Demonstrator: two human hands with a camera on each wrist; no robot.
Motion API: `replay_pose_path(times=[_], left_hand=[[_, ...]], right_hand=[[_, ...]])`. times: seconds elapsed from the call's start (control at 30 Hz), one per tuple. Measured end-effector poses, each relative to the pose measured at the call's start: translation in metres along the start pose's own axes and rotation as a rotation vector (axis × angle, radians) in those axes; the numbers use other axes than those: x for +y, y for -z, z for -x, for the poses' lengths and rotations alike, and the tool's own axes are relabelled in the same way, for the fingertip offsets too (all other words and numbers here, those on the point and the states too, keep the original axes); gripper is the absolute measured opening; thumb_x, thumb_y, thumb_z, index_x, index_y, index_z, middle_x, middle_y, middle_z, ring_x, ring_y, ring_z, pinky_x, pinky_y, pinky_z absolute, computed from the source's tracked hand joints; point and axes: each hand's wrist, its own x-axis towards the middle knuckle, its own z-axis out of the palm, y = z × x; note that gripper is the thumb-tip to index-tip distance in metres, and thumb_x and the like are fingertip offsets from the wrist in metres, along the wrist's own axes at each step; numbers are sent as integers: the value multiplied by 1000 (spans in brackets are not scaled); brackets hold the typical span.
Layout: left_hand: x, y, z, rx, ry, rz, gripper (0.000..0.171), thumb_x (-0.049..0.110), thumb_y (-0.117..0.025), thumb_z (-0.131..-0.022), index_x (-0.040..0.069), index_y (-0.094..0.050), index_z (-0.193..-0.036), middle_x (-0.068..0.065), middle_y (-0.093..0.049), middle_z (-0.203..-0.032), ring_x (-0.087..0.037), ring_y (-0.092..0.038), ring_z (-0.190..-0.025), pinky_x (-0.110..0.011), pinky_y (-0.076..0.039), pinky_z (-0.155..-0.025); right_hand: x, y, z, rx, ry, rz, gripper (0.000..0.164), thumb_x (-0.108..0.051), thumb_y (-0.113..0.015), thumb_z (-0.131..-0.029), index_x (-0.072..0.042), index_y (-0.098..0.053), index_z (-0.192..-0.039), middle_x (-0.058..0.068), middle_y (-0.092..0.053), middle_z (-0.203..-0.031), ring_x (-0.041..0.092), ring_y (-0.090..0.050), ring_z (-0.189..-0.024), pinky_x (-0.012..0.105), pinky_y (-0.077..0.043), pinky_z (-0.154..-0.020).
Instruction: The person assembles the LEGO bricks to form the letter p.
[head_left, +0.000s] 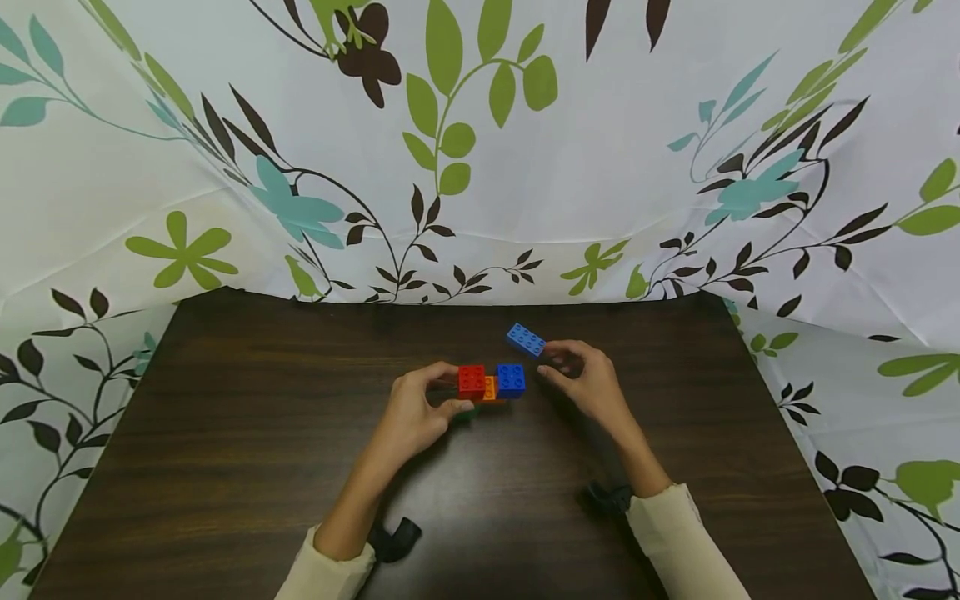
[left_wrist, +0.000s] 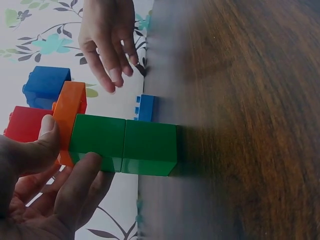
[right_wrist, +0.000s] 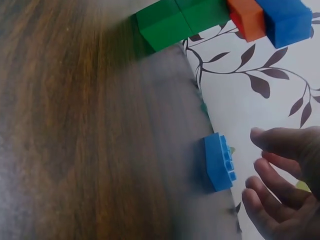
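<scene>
My left hand (head_left: 414,415) grips a structure of toy bricks between thumb and fingers. On its top sit a red brick (head_left: 472,382) at the left and a dark blue brick (head_left: 512,381) at the right, both on an orange brick (left_wrist: 69,115). Beneath the orange one, two green bricks (left_wrist: 150,145) form a column standing upright on or just above the table. My right hand (head_left: 592,385) hovers with loosely bent fingers, holding nothing. Close by its fingertips, a lighter blue brick (head_left: 526,340) with studs lies flat on the table; the right wrist view shows a gap between them.
The dark wood table (head_left: 262,450) ends at a back edge against a white cloth (head_left: 630,158) printed with leaves and flowers. Black straps (head_left: 396,540) are on both wrists, by the cream sleeves (head_left: 686,542).
</scene>
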Motion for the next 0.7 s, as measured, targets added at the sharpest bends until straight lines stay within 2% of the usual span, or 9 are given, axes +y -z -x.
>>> replay_pose_path(times=[0.1,0.2,0.43,0.7], left_hand=[[-1,0,0,0,2,-4,37,7,-92,-83,4,-77,-117,-15,-81,-115,-35,-76,-111,-58,-56,-105],[-2,-1,0,-4,10,-8,37,8,-91,-84,5,-77,-117,-14,-81,-117,-35,-76,-112,-59,-56,-106],[-1,-1,0,-10,22,-10,38,8,-92,-83,5,-77,-118,-14,-80,-118,-35,-75,-114,-58,-55,-108],[0,0,0,-7,27,-1,37,7,-92,-83,5,-77,-117,-14,-81,-117,-35,-76,-113,-59,-55,-108]], right_hand=[[4,-3,-5,22,-36,7,38,-11,-88,-90,-1,-76,-125,18,-78,-121,31,-73,-102,39,-64,-86],[8,-6,-9,33,-63,7,41,-11,-88,-90,-2,-75,-127,19,-78,-121,32,-72,-102,37,-64,-85],[18,-20,-17,42,-113,-9,48,-14,-88,-91,-4,-72,-134,22,-73,-125,35,-70,-108,50,-61,-95],[19,-28,-22,73,-131,7,49,-15,-89,-90,-5,-71,-134,21,-72,-125,35,-71,-108,51,-59,-96]])
